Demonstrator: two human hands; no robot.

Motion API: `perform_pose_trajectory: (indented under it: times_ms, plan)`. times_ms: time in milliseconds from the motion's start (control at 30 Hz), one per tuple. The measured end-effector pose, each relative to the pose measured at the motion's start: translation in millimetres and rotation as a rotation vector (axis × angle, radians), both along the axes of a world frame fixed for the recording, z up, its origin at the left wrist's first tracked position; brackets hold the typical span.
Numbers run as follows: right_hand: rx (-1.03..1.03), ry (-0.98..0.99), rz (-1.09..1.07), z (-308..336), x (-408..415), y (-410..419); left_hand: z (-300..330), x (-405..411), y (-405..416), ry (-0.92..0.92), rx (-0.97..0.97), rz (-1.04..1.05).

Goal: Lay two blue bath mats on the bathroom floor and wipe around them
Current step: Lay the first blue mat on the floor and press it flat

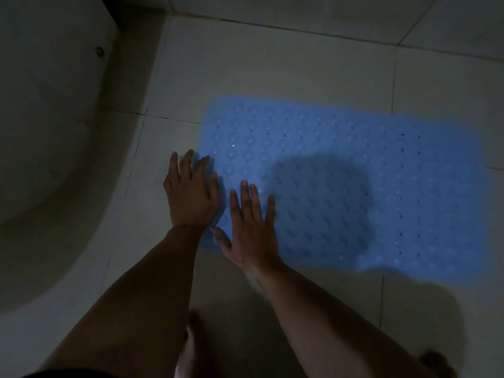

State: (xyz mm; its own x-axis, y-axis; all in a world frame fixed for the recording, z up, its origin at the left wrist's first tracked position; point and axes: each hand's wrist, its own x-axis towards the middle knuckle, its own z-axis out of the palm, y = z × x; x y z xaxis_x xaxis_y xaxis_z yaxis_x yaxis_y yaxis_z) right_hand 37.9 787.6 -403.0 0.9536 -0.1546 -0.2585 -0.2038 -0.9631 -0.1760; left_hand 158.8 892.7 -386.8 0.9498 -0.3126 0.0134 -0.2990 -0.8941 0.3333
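Mat (341,186), blue and studded with bumps and small holes, spread flat on the tiled floor (272,64), long side running off to the right, near end just beside the pale curved tub (54,132) at the left. Left hand (189,197) flat on the mat's near-left edge, fingers straight and spread, some fingertips over the bare tile, gripping nothing. Right hand (251,230) just beside it, palm down on the mat, fingers straight, also holding nothing. Looks like the smoothing-down step for the first mat. Only one mat in view; no second mat or cloth to be seen. Next, probably: press outward toward the far right end, then fetch the second mat and set it alongside before any wiping.
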Motion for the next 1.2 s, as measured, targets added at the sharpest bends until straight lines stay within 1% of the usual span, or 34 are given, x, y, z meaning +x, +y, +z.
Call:
perform_pose_trajectory:
  times_ms: [300,500,567,600,667,700,733,833,933,1000,1067,1200]
  plan:
    - [0.042,-0.008,-0.011,-3,2,3,-2,15,8,-0.013,0.022,0.016]
    - [0.14,0.019,0.008,6,4,-2,15,8,-1,-0.041,-0.017,0.049]
    - [0.189,-0.048,-0.014,15,11,-18,18,6,-9,-0.056,-0.046,0.071]
    - [0.266,-0.122,-0.041,20,16,-30,19,4,-12,-0.055,-0.059,0.073]
    - [0.503,-0.303,-0.137,29,27,-60,18,-2,-16,-0.035,-0.056,0.053]
    - [0.579,-0.38,-0.185,32,32,-76,16,-5,-18,-0.038,-0.039,0.027]
    - [0.589,-0.418,-0.229,36,36,-94,13,-11,-22,-0.053,-0.018,-0.012]
    - [0.486,-0.415,-0.34,50,42,-137,4,-37,-39,-0.08,0.008,-0.156]
    - [0.447,-0.389,-0.372,58,38,-170,-3,-71,-67,-0.03,0.016,-0.332]
    - [0.439,-0.394,-0.375,62,35,-184,-8,-90,-86,0.002,0.064,-0.426]
    - [0.424,-0.422,-0.367,62,32,-191,-16,-103,-101,0.027,0.131,-0.473]
    - [0.405,-0.457,-0.343,55,27,-196,-28,-114,-114,0.022,0.287,-0.468]
